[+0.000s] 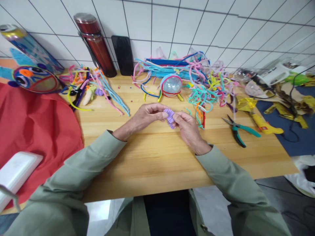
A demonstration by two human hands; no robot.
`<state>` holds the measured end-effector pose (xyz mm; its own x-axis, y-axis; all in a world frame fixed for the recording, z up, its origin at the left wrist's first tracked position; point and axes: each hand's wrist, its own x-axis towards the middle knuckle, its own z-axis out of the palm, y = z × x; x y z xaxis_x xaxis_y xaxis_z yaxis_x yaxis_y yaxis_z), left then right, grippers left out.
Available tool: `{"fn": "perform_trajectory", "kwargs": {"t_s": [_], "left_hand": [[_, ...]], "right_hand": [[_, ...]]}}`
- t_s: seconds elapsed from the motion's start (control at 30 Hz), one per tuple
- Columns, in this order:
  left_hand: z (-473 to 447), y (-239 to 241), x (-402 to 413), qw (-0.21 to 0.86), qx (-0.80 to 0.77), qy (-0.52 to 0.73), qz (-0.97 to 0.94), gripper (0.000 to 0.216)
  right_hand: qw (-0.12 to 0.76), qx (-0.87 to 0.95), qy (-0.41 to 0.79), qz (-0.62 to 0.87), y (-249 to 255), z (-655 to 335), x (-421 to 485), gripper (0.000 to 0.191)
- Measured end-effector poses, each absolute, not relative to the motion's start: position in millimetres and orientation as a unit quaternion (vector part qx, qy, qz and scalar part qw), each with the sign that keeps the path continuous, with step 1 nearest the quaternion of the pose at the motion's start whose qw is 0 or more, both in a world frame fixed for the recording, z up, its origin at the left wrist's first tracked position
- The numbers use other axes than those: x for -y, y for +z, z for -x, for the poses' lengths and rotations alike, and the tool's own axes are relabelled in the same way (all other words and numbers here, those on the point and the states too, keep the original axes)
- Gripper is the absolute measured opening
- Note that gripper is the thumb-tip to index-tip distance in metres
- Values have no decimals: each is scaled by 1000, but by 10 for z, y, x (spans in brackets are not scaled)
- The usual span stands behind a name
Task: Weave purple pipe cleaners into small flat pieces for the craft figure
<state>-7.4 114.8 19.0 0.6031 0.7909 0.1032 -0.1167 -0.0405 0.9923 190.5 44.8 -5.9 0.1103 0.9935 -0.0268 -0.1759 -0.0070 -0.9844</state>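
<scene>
Above the middle of the wooden table, a small purple piece of shaped pipe cleaner point(169, 117) is pinched between both hands. My left hand point(150, 114) grips its upper left side with thumb and forefinger. On its right side, the thumb and fingers of my right hand point(188, 127) close on it. Just beyond the hands sits a clear plastic ball point(171, 86) with a red and light blue pipe cleaner rim. Behind it lies a heap of blue and pink pipe cleaners point(177, 67), and a tangle of teal ones point(203, 95) is to its right.
Pliers point(237, 129) and a yellow glue gun point(265, 125) lie on the right. On the left are a red cloth point(36, 121), a white box point(19, 173) and loose pipe cleaners point(110, 90). A red thermos point(95, 46), a phone point(122, 55) and a can point(31, 47) stand by the tiled wall.
</scene>
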Motion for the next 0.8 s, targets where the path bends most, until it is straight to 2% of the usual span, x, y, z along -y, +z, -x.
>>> {"fn": "perform_trajectory", "kwargs": {"t_s": [0.53, 0.8], "left_hand": [[38, 99, -1152, 682, -281, 325, -591, 42], [43, 66, -1175, 679, -271, 322, -602, 45]], "right_hand": [[572, 435, 488, 495, -94, -1902, -447, 34], [558, 416, 531, 483, -52, -1926, -440, 33]]}}
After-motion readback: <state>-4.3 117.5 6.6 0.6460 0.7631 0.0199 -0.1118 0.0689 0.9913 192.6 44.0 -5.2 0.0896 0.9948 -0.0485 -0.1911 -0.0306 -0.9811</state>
